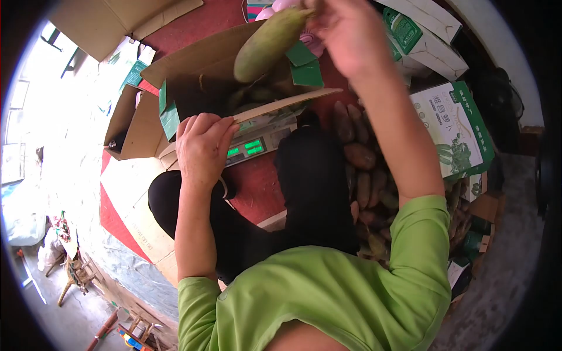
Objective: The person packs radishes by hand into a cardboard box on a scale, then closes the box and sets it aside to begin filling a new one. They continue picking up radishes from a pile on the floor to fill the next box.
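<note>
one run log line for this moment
left hand: on box flap | right hand: holds green fruit above open box | scale: display lit

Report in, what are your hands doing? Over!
Right hand holds green fruit over open cardboard box. Left hand rests on box flap, beside scale. Nothing between fruit and box.

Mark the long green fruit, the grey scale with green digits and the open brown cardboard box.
long green fruit (266, 47), head view, middle of its body.
grey scale with green digits (253, 147), head view, on its lit display.
open brown cardboard box (199, 58), head view, on its bare flap.
</note>
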A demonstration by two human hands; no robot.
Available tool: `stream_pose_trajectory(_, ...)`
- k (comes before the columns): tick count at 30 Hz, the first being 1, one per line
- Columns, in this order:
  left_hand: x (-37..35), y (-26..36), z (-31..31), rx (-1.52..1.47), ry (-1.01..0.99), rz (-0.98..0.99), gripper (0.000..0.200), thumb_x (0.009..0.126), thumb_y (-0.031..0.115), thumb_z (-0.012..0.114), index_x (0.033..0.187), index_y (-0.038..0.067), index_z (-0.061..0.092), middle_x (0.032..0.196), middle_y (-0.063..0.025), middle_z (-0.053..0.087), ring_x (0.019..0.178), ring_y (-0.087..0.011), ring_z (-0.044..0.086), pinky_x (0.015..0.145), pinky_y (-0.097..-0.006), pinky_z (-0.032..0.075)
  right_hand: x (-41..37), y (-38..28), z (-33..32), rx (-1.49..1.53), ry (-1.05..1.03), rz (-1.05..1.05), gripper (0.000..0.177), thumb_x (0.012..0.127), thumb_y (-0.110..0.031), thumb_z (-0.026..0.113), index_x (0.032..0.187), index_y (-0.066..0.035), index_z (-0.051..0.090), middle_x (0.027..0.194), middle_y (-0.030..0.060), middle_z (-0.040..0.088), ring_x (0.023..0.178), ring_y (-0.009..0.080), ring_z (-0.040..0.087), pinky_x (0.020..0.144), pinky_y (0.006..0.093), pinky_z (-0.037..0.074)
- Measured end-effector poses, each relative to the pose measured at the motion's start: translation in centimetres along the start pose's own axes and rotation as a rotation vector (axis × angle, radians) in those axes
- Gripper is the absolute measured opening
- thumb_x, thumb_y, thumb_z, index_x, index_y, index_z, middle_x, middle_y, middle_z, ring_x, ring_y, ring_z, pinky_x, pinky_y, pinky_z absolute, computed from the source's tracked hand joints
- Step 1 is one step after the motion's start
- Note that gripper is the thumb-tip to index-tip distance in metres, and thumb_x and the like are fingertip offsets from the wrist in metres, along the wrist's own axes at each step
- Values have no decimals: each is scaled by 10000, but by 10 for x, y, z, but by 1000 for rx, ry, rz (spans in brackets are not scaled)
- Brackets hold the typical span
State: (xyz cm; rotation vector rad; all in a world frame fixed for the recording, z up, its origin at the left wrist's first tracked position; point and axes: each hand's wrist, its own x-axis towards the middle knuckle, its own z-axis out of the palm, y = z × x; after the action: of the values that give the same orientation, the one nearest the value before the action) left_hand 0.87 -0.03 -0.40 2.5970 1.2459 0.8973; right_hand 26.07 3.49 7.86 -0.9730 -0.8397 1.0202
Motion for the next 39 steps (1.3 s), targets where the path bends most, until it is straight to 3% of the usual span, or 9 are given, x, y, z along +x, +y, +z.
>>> stream_pose_trajectory(6, -1, -2, 2, 2, 2, 9, 119, 755, 177, 692, 831, 85, 684, 780, -27, 583, 767, -226, 570, 761, -369, 428, 20, 92, 12, -162, 49, 98, 137, 896, -206, 561, 934, -75, 562, 829, 4, 596, 765, 97, 566, 640, 250, 448)
stream_pose_trajectory(8, -2, -4, 3, -16, -6, 4, 119, 754, 175, 693, 829, 83, 684, 775, -27, 584, 764, -227, 572, 757, -370, 429, 13, 104, 15, -598, -220, -127, 287, 866, -299, 631, 837, -14, 616, 752, 43, 624, 698, 133, 566, 673, 302, 448)
stream_pose_trajectory(13, 0, 0, 0, 2, 8, -25, 126, 750, 166, 699, 842, 81, 689, 792, -27, 599, 776, -218, 579, 752, -366, 433, -13, 79, 11, -670, -428, -151, 308, 858, -284, 639, 956, 7, 641, 786, 49, 648, 698, 108, 575, 643, 261, 461)
stream_pose_trajectory(19, -2, -4, 1, 41, 60, -12, 156, 746, 152, 703, 888, 89, 697, 807, -25, 610, 774, -207, 581, 761, -340, 432, -50, 53, -72, -457, -27, -70, 204, 921, -222, 534, 1008, -52, 604, 920, -3, 622, 895, 124, 569, 755, 302, 431)
stream_pose_trajectory(23, -1, -4, 3, 34, 87, -14, 154, 747, 143, 706, 892, 94, 698, 813, -28, 614, 772, -207, 587, 766, -337, 433, -106, 103, -168, -534, 339, 130, 195, 879, -190, 600, 967, -24, 651, 800, -3, 593, 723, 50, 512, 625, 225, 432)
stream_pose_trajectory(29, -2, -5, 6, 51, 72, -21, 162, 749, 129, 710, 909, 102, 706, 843, -43, 631, 804, -212, 603, 776, -332, 440, -262, 222, -280, -1060, 200, 381, 161, 831, -159, 572, 859, -12, 631, 821, 129, 623, 724, 271, 591, 674, 375, 475)
stream_pose_trajectory(31, -3, -6, 9, 13, 66, -46, 159, 758, 116, 702, 916, 100, 708, 846, -43, 637, 798, -204, 609, 765, -323, 445, -304, 239, -289, -1355, -105, 430, 203, 804, -184, 571, 884, -7, 630, 889, 180, 636, 804, 356, 601, 731, 420, 484)
stream_pose_trajectory(33, 0, -3, 8, 65, 47, 21, 154, 808, 48, 656, 955, 57, 703, 877, -75, 651, 811, -185, 626, 720, -302, 495, -337, 250, -276, -1099, 289, 684, 234, 791, -212, 587, 881, -1, 630, 878, 176, 650, 806, 350, 611, 747, 414, 489)
stream_pose_trajectory(39, -2, -3, 11, 62, 24, -49, 143, 819, 106, 654, 952, 84, 705, 881, -38, 650, 819, -177, 615, 773, -311, 462, -381, 257, -297, -853, 452, 741, 234, 764, -205, 625, 869, 3, 650, 757, 140, 656, 710, 242, 643, 664, 358, 495)
